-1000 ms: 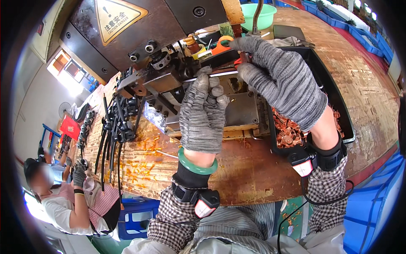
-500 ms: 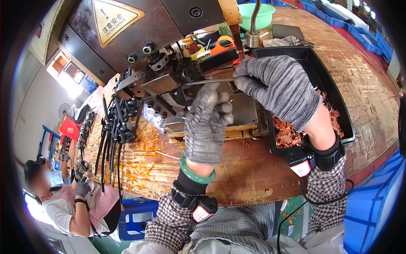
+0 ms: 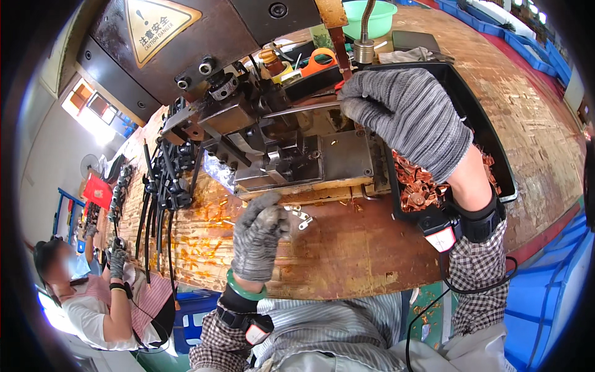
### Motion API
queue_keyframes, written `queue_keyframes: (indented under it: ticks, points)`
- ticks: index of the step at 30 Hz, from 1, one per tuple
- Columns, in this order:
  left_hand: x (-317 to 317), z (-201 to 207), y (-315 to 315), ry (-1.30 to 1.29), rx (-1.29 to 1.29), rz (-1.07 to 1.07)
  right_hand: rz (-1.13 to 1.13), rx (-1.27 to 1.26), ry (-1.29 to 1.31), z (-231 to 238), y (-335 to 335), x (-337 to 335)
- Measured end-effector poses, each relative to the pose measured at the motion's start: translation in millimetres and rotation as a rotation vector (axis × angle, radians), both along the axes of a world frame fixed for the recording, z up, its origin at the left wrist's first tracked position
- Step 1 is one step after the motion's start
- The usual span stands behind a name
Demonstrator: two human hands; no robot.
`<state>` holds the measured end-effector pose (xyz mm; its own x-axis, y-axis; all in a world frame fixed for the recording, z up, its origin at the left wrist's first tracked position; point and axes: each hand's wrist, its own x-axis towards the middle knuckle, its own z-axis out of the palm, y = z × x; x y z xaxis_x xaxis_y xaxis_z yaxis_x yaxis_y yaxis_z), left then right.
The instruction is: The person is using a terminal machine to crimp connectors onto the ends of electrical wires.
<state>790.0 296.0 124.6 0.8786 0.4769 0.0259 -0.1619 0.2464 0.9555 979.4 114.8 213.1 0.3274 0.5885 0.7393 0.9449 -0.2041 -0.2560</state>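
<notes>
My right hand, in a grey knitted glove, pinches a thin metal rod that reaches left to the press tooling. Lower left, my gloved left hand is over the wooden bench, its fingers curled inward; what they hold, if anything, cannot be made out. Beside its fingertips lie several small silver metal terminals, just in front of the press base. My right wrist passes over a black tray of copper-coloured metal pieces.
The dark press head with a warning plate looms above. Black cables with connectors pile up on the left. Orange-handled scissors, a flexible metal hose and a green basin stand behind. Another person works far left.
My left hand has drawn back from the tooling, down and left to the bench, uncovering the silver terminals. My right hand keeps the rod at the tooling. The view has shifted slightly.
</notes>
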Motion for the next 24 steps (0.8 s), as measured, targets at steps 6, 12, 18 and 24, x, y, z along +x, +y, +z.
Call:
queue_keyframes:
  ticks: [6, 12, 18, 24]
  points:
    - [-22.5, -25.1, 26.7, 0.009, -0.04, -0.033, -0.086, -0.077, -0.052, 0.1, -12.1, 1.4]
    - [-55.2, -36.7, 55.1, 0.064, 0.193, -0.072, -0.078, 0.969, 0.9, -34.0, -90.7, -62.0]
    - [-60.4, -66.8, 73.6, -0.018, 0.805, -0.002, -0.891, 0.307, 0.423, -90.4, -154.8, -158.6]
    - [-56.6, -56.8, 49.9, 0.132, 0.409, -0.082, -1.259, 0.116, 0.292, -197.5, -224.6, -278.4]
